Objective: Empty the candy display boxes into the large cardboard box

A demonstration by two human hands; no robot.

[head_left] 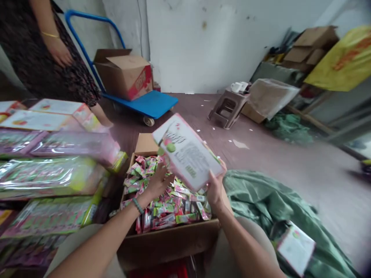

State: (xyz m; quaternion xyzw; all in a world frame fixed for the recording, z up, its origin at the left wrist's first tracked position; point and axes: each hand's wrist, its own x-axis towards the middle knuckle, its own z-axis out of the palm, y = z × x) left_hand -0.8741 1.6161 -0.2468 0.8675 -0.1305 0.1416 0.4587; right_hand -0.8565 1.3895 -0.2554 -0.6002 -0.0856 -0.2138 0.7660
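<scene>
My right hand (215, 190) grips a white printed carton (188, 154) by its lower right edge. Pink and green fruit pictures show on the carton, which is tilted over an open cardboard box (171, 245) between my knees. Small pink and green sachets (162, 208) fill that box in a loose heap. Over the heap, at the carton's lower left side, my left hand (159, 181) has its fingers apart; part of them is hidden behind the carton. A beaded bracelet circles my left wrist.
Wrapped packs (49, 177) are stacked at the left. A person's hand (59, 52) hangs beside a blue trolley (150, 103) bearing an open carton (124, 77). Green cloth (261, 197) with another white box (297, 247) lies right. A stool (228, 106) stands farther back.
</scene>
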